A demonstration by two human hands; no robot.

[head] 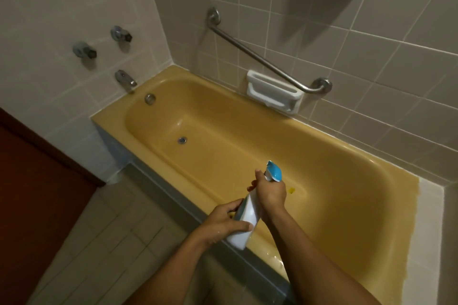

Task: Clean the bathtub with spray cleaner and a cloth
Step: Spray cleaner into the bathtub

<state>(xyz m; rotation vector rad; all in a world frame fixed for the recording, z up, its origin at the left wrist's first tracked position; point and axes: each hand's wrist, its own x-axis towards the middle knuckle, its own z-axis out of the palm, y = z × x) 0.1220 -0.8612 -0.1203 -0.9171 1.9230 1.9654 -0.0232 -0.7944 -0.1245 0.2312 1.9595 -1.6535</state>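
A mustard-yellow bathtub (pixel 247 146) fills the middle of the view, its drain (pixel 182 140) near the tap end. Over its near rim I hold a white spray bottle (pixel 244 220) with a blue trigger head (pixel 273 172), tilted and pointing into the tub. My left hand (pixel 223 223) grips the bottle's lower body. My right hand (pixel 269 192) grips its neck just below the trigger head. A small dark yellow spot (pixel 292 190) lies on the tub floor beside my right hand. No cloth is in view.
Two wall taps (pixel 84 50) and a spout (pixel 125 80) sit on the left tiled wall. A slanted metal grab bar (pixel 262 57) and a white soap dish (pixel 272 91) are on the back wall. Tiled floor (pixel 111 242) lies below left.
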